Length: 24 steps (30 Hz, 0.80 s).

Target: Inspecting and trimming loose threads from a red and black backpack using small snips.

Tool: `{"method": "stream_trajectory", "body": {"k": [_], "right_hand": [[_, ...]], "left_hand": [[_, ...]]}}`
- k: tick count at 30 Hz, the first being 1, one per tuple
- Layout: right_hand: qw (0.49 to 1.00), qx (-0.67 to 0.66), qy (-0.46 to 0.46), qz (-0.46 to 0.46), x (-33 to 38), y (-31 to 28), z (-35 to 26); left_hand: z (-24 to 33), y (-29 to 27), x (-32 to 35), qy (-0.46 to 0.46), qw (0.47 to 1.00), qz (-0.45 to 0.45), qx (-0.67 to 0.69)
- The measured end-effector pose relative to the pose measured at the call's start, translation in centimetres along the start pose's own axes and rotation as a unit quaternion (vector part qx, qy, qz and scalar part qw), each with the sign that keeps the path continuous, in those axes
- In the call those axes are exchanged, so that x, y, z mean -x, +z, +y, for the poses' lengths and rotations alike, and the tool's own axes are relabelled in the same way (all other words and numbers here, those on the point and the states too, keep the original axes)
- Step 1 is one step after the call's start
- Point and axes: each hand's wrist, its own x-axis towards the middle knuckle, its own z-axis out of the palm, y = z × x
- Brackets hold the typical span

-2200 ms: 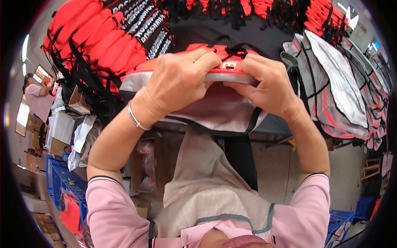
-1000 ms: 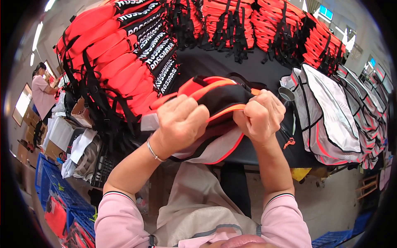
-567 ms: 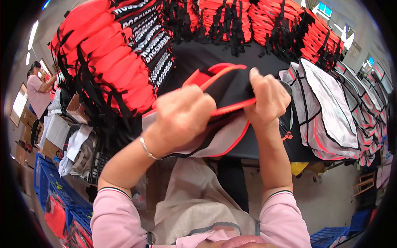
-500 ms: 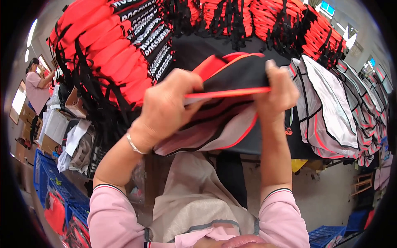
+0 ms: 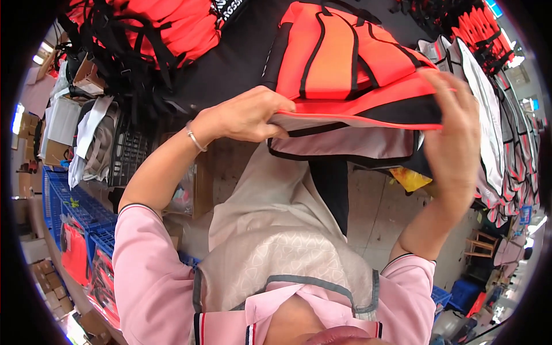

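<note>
A red-orange backpack (image 5: 330, 60) with black straps and black trim lies on the black table in front of me. Its mouth faces my body, and the pale grey lining (image 5: 368, 144) shows inside. My left hand (image 5: 244, 115) pinches the left end of the red opening edge between thumb and fingers. At the other end, my right hand (image 5: 454, 123) is wrapped around the edge beside the black side panel. The right fingers are slightly blurred, and the thumb is hidden.
Stacked red bags (image 5: 172, 34) with black straps lie at the far left. Grey-white bag pieces (image 5: 480, 109) with black and red trim hang over the right table edge. Blue crates (image 5: 77, 201) stand at the lower left, and a wooden stool (image 5: 482, 244) at the right.
The bag has turned so its orange strapped side shows on top, lying farther over the table. My hands have moved apart, the right one outward. My view has shifted lower.
</note>
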Motion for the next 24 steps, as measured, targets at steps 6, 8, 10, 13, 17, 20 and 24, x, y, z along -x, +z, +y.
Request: {"method": "stream_trajectory", "body": {"k": [6,8,10,13,17,20,24], "right_hand": [[0.973,-0.088,-0.111,-0.185,2.0,4.7,-8.2],[0.970,-0.071,-0.111,-0.206,2.0,8.0,-8.7],[0.949,-0.139,-0.091,-0.268,2.0,9.4,-8.5],[0.942,-0.184,-0.144,-0.242,2.0,10.6,-6.9],[0.946,-0.193,-0.187,-0.179,0.5,8.5,-5.3],[0.960,-0.161,-0.209,-0.096,-1.2,5.4,-4.2],[0.966,-0.143,-0.212,0.041,-3.4,1.7,-2.8]], "left_hand": [[0.6,2.0,-1.5,0.045,0.998,-0.030,0.019],[0.8,2.7,-2.3,0.004,0.993,-0.111,-0.035],[-0.2,4.0,-1.4,0.031,0.994,-0.092,-0.057],[-0.7,5.1,-0.1,0.059,0.993,-0.019,-0.101],[-0.6,4.1,-1.1,0.130,0.984,0.051,-0.108],[1.2,1.8,-2.2,0.227,0.930,0.227,-0.179],[4.1,-3.0,-4.5,0.325,0.816,0.373,-0.298]]}}
